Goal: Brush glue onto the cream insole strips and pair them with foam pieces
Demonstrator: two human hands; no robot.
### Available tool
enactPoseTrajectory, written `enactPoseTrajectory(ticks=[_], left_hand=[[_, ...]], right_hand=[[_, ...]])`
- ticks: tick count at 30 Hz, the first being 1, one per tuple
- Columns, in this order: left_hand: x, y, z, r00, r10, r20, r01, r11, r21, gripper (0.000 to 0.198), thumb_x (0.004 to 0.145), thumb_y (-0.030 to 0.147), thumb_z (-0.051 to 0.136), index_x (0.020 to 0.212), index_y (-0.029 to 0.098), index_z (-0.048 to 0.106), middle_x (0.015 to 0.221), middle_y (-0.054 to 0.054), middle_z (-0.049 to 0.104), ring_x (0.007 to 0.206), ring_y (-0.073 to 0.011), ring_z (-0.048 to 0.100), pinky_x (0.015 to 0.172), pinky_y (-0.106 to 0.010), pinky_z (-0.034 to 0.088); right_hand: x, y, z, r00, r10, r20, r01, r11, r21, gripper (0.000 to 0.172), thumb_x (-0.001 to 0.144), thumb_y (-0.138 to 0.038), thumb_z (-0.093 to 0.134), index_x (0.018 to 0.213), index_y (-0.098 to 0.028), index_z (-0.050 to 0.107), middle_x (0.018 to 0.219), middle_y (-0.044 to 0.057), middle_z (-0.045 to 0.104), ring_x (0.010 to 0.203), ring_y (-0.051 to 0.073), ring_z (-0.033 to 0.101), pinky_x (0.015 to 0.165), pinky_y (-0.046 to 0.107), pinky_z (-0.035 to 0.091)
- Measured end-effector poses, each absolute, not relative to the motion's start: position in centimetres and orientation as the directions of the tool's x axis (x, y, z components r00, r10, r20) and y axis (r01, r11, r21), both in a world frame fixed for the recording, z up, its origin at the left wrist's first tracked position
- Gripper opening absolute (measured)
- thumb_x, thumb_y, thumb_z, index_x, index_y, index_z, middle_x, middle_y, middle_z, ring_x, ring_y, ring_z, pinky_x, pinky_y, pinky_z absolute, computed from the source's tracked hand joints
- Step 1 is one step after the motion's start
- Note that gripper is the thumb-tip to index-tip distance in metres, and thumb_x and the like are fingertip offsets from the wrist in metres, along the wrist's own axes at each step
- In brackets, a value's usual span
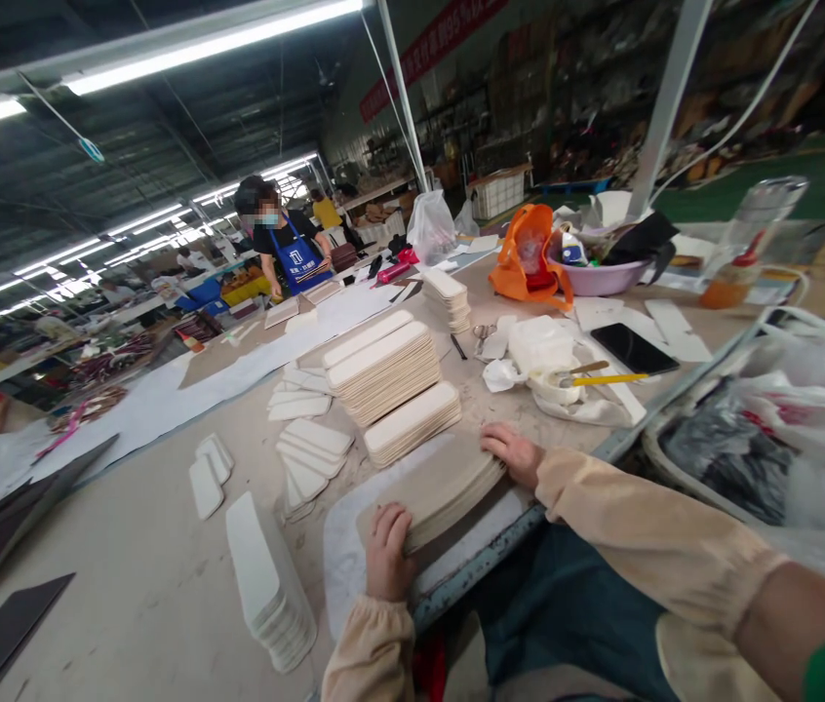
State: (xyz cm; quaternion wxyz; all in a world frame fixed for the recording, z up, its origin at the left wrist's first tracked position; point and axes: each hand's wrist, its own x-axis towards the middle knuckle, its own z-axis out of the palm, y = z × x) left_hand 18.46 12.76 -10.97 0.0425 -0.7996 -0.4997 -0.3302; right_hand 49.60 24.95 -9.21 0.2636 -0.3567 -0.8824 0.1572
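Note:
A stack of grey-beige curved sheets [431, 487] lies near the table's front edge on a white sheet. My left hand [389, 551] grips its left end, fingers curled over the top. At the far right end, my right hand [513, 452] has its fingers bent over the stack's corner. Just behind stand stacks of cream rounded strips, a low one [412, 424] and a taller one [384, 370]. Fanned loose strips [310, 453] lie left of these. Nearer on the left is a leaning pile of white strips [266, 575].
A black phone [633, 348], a yellow pencil [609, 379] and a white tub [555, 375] sit at the right. Behind them are an orange bag [526, 258] and a purple basin [603, 277]. Plastic bags [785, 439] fill a bin beside the table. A person [288, 244] works across the table.

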Motion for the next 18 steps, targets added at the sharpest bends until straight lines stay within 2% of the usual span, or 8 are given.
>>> enactPoseTrajectory(ticks=[2, 6, 9, 11, 14, 16, 18], left_hand=[[18.3, 12.1, -11.0, 0.358, 0.772, 0.524, 0.815, -0.533, 0.228, 0.051, 0.062, 0.001, 0.047, 0.109, 0.021, 0.053, 0.109, -0.009, 0.058, 0.116, -0.0248, 0.048, 0.103, -0.053, 0.033], [18.5, 9.9, -9.8, 0.401, 0.835, 0.377, 0.787, -0.524, 0.326, 0.049, 0.067, 0.007, 0.048, 0.115, 0.020, 0.046, 0.128, -0.013, 0.045, 0.131, -0.0283, 0.030, 0.106, -0.054, 0.029], [18.8, 8.9, -8.5, 0.395, 0.868, 0.301, 0.769, -0.491, 0.409, 0.038, 0.073, 0.020, 0.054, 0.110, 0.019, 0.047, 0.141, -0.015, 0.030, 0.135, -0.0320, 0.020, 0.105, -0.056, 0.028], [19.0, 8.8, -8.2, 0.330, 0.898, 0.290, 0.779, -0.433, 0.453, 0.037, 0.074, 0.028, 0.058, 0.108, 0.017, 0.047, 0.144, -0.017, 0.023, 0.135, -0.0333, 0.019, 0.105, -0.055, 0.029], [19.2, 9.4, -9.1, 0.204, 0.937, 0.282, 0.817, -0.322, 0.479, 0.056, 0.073, 0.037, 0.063, 0.118, 0.016, 0.041, 0.143, -0.019, 0.024, 0.132, -0.0320, 0.027, 0.104, -0.054, 0.032], [19.3, 9.8, -10.1, 0.165, 0.948, 0.274, 0.840, -0.280, 0.465, 0.067, 0.073, 0.039, 0.064, 0.128, 0.016, 0.035, 0.139, -0.019, 0.032, 0.129, -0.0303, 0.032, 0.103, -0.053, 0.033], [19.3, 10.1, -10.9, 0.147, 0.948, 0.281, 0.853, -0.265, 0.450, 0.069, 0.075, 0.040, 0.062, 0.132, 0.016, 0.033, 0.134, -0.017, 0.040, 0.126, -0.0290, 0.038, 0.102, -0.051, 0.035]], right_hand=[[49.8, 24.3, -9.6, -0.638, 0.712, 0.295, 0.545, 0.687, -0.480, 0.043, 0.062, -0.003, 0.044, 0.101, -0.017, 0.056, 0.119, 0.013, 0.049, 0.117, 0.023, 0.040, 0.099, 0.040, 0.034], [51.4, 23.4, -10.6, -0.621, 0.764, 0.175, 0.524, 0.570, -0.633, 0.049, 0.053, -0.001, 0.048, 0.099, -0.018, 0.055, 0.128, 0.011, 0.043, 0.123, 0.026, 0.037, 0.101, 0.043, 0.032], [52.4, 23.3, -10.9, -0.444, 0.887, 0.127, 0.422, 0.332, -0.844, 0.056, 0.062, -0.011, 0.051, 0.117, -0.021, 0.046, 0.131, 0.010, 0.042, 0.126, 0.025, 0.036, 0.100, 0.043, 0.036], [52.2, 23.5, -10.8, -0.313, 0.948, 0.054, 0.340, 0.165, -0.926, 0.061, 0.073, -0.024, 0.053, 0.130, -0.022, 0.033, 0.135, 0.013, 0.040, 0.127, 0.025, 0.036, 0.097, 0.042, 0.039], [50.7, 23.5, -10.6, -0.253, 0.967, -0.028, 0.417, 0.082, -0.905, 0.077, 0.073, -0.042, 0.059, 0.138, -0.019, 0.025, 0.135, 0.016, 0.040, 0.125, 0.027, 0.039, 0.099, 0.043, 0.038], [49.5, 23.3, -10.4, -0.226, 0.974, -0.026, 0.547, 0.105, -0.830, 0.086, 0.066, -0.045, 0.066, 0.137, -0.015, 0.029, 0.133, 0.017, 0.043, 0.123, 0.029, 0.041, 0.102, 0.044, 0.034], [48.7, 23.2, -10.3, -0.193, 0.981, -0.017, 0.630, 0.111, -0.769, 0.084, 0.064, -0.045, 0.068, 0.135, -0.015, 0.035, 0.132, 0.016, 0.044, 0.122, 0.029, 0.042, 0.103, 0.044, 0.033]])
